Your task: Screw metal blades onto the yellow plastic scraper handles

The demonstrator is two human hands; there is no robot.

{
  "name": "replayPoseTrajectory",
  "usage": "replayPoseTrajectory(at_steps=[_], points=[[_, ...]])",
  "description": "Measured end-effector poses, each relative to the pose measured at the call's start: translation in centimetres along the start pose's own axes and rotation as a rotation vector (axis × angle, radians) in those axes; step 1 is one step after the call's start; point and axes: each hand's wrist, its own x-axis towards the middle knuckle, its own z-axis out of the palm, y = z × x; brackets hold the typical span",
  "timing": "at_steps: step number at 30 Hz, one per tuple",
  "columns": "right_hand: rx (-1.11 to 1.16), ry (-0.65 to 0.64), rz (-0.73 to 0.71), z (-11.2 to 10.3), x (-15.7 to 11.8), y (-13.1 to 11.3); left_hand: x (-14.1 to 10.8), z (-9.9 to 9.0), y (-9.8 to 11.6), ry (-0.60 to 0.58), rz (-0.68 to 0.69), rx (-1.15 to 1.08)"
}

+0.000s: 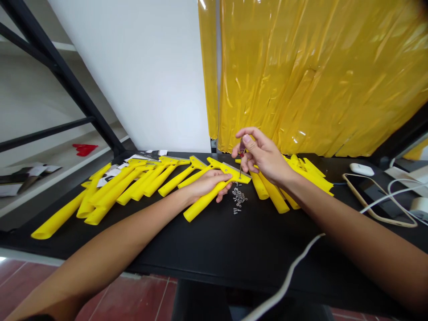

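My left hand [209, 183] is closed around a yellow scraper [202, 206] with a wide head and a metal blade edge, its hollow handle end pointing toward me. In my right hand [264, 156] is a small screwdriver [241, 154], held upright between the fingers. Its tip meets the right part of the scraper's head, at or near a screw. Just below the head, a small pile of screws [239, 197] lies on the black table [200, 249]. Several more yellow scrapers [147, 180] lie in a row to the left of my left hand.
More yellow handles and parts [307, 174] lie right of the screws, partly behind my right hand. Farther right are a phone [377, 198], a white earbud case [361, 169] and white cables. A white cable [284, 285] crosses the front edge. A yellow plastic curtain [301, 80] hangs behind.
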Motion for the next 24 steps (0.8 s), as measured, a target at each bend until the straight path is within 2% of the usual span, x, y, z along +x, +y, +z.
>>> replayPoseTrajectory(at_steps=[4, 8, 14, 20, 24], points=[[-0.064, 0.085, -0.05, 0.4, -0.1, 0.5, 0.1, 0.1, 0.0, 0.05, 0.005, -0.019], [-0.198, 0.126, -0.14, -0.3, 0.1, 0.3, -0.1, 0.5, 0.3, 0.069, -0.005, -0.006], [-0.175, 0.091, -0.099, -1.0, 0.2, -0.1, -0.2, 0.7, 0.3, 0.065, -0.002, 0.026], [-0.221, 0.058, -0.135, -1.1, 0.0, -1.0, 0.0, 0.6, 0.3, 0.074, -0.015, -0.008], [-0.235, 0.017, -0.052, -2.0, -0.1, -2.5, -0.1, 0.8, 0.5, 0.078, -0.027, -0.012]])
